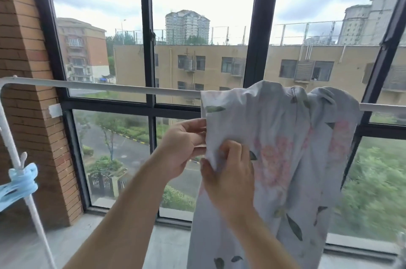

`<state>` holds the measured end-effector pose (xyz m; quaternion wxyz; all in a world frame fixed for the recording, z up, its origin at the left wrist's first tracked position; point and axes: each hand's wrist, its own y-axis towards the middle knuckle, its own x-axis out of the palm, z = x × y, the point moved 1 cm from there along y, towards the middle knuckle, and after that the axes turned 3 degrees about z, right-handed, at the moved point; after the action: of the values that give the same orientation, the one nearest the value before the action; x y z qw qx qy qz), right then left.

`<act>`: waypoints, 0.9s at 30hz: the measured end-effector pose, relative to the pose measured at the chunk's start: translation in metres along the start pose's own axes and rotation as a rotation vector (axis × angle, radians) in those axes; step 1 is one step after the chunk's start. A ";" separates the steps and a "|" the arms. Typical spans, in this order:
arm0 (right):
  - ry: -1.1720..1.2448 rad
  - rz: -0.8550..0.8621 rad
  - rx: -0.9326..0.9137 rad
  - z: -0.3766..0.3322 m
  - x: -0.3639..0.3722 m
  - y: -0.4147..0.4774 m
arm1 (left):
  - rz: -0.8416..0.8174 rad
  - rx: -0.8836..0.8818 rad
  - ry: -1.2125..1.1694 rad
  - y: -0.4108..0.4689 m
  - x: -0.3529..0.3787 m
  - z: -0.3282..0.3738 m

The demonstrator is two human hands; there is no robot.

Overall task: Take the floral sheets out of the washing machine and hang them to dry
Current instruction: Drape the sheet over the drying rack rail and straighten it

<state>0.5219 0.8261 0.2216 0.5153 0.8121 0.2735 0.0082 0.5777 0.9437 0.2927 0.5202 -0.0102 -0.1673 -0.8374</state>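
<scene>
Left hand (184, 145): fingers curled, pinching the near left edge of the floral sheet (285, 137). Right hand (228, 172): just below and beside the left one, thumb and fingers nipping the same edge, the cloth bunched between them. The hands are nearly touching, both on the fabric.

The sheet is already draped over the white drying rail (109, 87), above and right of the hands. It hangs down past them in thick folds, not spread out.

Step, as I judge it: hanging is underway and the work now is spreading. The washing machine part looks done; no machine is in view. The next move probably calls for drawing the pinched edge left along the bare rail, keeping the grip firm so the damp cloth slides without slipping off the far side.

Counts: two hands, one sheet visible, one rail. There is one bundle of blue hangers (19, 183), far left of the hands and low on the rack's side pole (8, 137); their number is unclear. Behind the hands is the black window frame (148, 49), and a brick wall (28, 49) is at far left.
</scene>
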 end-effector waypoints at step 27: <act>-0.252 0.511 0.224 0.006 0.024 0.087 | -0.278 0.098 -0.041 0.187 -0.057 -0.091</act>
<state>0.5820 0.8043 0.2851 0.4339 0.9009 -0.0064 0.0064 0.7813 0.8918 0.2462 0.3957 0.0213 -0.2185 -0.8918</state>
